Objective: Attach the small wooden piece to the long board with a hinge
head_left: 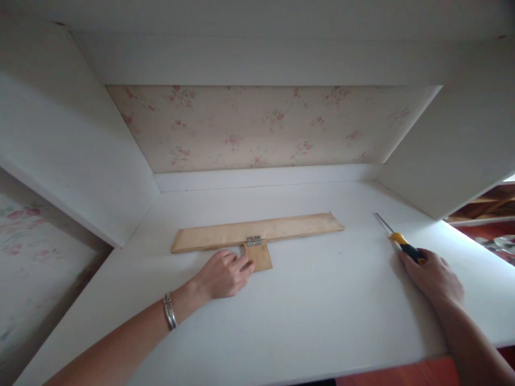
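A long thin wooden board [257, 231] lies across the white desk top [314, 311]. A small wooden block [259, 257] is joined to its near edge by a silver hinge [254, 240]. My left hand [223, 274], with a metal bracelet on its wrist, rests on the desk, its fingertips touching the small block's left side. My right hand [432, 276] lies at the right, fingers around the black end of a screwdriver [396, 237] with a yellow-and-black handle. The metal shaft points away to the back left, resting on the desk.
White side panels [68, 145] and an overhead shelf enclose the desk. A floral-papered back wall [261, 126] closes the rear. Wooden furniture and a reddish floor [493, 228] show past the right panel. The desk's front edge runs along the bottom.
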`<state>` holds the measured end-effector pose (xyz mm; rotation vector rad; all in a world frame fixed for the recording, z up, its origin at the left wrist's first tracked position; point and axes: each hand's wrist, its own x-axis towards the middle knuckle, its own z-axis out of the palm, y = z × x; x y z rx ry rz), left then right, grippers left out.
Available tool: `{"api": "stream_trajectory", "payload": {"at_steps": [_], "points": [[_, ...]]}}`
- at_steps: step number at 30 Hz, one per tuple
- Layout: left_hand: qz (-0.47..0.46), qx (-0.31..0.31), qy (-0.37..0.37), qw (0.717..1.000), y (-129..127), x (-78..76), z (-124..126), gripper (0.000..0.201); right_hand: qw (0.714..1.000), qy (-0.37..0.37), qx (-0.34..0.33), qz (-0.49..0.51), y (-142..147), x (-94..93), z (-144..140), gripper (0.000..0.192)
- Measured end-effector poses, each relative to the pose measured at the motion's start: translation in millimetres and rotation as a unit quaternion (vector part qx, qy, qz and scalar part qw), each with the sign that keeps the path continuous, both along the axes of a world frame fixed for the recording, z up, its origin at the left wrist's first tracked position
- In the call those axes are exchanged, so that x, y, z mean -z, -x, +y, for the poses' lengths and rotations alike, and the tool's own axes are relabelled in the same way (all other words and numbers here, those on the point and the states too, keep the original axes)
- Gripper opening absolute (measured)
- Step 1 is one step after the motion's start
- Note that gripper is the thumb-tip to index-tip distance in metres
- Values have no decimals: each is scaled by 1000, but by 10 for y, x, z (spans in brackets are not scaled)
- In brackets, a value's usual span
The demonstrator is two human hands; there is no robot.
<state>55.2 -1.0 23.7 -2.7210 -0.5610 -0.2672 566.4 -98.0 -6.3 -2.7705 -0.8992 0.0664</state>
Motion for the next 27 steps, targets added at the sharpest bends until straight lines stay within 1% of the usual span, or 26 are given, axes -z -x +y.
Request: {"api": "stream_trajectory", "payload": {"at_steps": [3,5,7,10,12,15,17,19,21,24,27], "points": [[-5,3,35,999,22,-35,13,28,1000,-7,-2,-1,11,-1,-2,77],[-10,8,49,999,79,-92,59,31,1000,-9,-5,-1,5,5,-4,76],[-23,-6,52,998,183,-173,156,33,1000,-7,-5,-1,-10,15,-4,75],[-34,-69,64,995,437,-294,399,39,1000,-3,2,0,-36,29,2,74],[-22,-125,92,988,651,-329,591,54,1000,-2,2,-2,-48,38,5,74],[9,-193,156,969,957,-279,837,83,1000,0,1,-8,-53,48,3,75],[22,-228,199,953,1097,-204,940,91,1000,-3,1,-10,-48,46,1,75],[24,-242,228,943,1168,-131,993,91,1000,-4,1,-8,-35,33,1,75],[19,-243,237,940,1185,-78,1009,87,1000,-3,3,-6,-19,15,4,75],[6,-235,226,945,1169,-40,1002,82,1000,3,4,-2,3,-9,12,74],[-17,-220,202,954,1148,-36,984,77,1000,3,5,-5,9,-13,17,75]]}}
